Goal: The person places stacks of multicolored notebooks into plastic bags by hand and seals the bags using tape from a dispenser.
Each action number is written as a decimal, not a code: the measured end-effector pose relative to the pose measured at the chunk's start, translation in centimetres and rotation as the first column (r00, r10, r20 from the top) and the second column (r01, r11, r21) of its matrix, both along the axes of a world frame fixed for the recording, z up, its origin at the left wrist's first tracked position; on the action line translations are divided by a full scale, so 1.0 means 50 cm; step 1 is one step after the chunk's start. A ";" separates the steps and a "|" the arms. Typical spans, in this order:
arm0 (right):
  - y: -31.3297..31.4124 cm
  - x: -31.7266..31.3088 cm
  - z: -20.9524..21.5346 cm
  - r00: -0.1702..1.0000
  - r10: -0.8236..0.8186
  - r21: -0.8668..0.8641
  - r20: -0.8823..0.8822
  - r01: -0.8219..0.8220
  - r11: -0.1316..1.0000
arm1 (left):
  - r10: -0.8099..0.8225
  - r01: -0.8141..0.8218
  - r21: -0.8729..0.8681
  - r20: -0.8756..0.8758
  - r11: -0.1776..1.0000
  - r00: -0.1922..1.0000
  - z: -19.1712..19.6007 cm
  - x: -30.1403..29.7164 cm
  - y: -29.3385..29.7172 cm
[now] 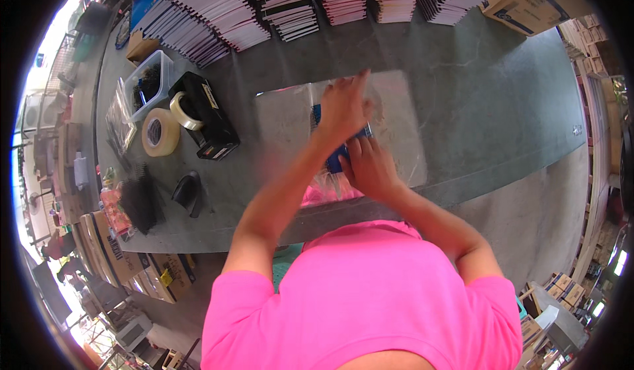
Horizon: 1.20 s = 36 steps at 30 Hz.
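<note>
The blue book (336,161) lies with the clear film (406,152) on the near part of the table (489,106); which is on top, I cannot tell. The left hand (345,109) is over its far part, the right hand (372,167), with bent fingers, nearer; whether they grip, I cannot tell. The film seems light, soft and slippery, best held by its edges; the book, probably stiffer, by its sides.

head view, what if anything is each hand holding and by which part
Cannot be told: the left hand is over clear plastic, the right hand at a blue item, but no grip shows clearly.
</note>
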State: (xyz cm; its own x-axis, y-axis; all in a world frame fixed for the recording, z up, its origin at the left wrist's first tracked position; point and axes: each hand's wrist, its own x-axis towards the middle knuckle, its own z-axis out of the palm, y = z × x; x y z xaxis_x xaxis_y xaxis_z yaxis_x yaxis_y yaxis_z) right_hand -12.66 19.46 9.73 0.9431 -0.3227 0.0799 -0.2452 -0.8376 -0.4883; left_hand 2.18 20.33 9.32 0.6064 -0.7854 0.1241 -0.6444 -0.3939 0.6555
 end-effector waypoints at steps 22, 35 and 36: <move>-0.093 0.033 0.064 0.940 0.300 -0.058 -0.162 -0.313 0.948 | -0.269 0.357 0.495 -0.242 0.792 0.932 0.012 0.241 0.163; -0.137 0.059 0.051 0.880 0.454 -0.009 -0.140 -0.460 0.888 | 0.304 -0.294 0.164 -0.790 0.942 0.532 0.009 -0.023 0.257; -0.137 0.059 0.052 0.877 0.457 -0.013 -0.145 -0.464 0.886 | 0.296 -0.229 0.200 -0.782 0.953 0.548 0.012 -0.031 0.261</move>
State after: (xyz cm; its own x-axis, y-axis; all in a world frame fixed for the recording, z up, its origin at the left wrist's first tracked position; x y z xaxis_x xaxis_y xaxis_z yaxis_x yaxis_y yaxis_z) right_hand -9.71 12.60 12.31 0.9870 0.1519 -0.0533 0.1137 -0.8922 -0.4370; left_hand 0.62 33.38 9.89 0.6120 -0.5598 -0.5587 0.2646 -0.5207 0.8117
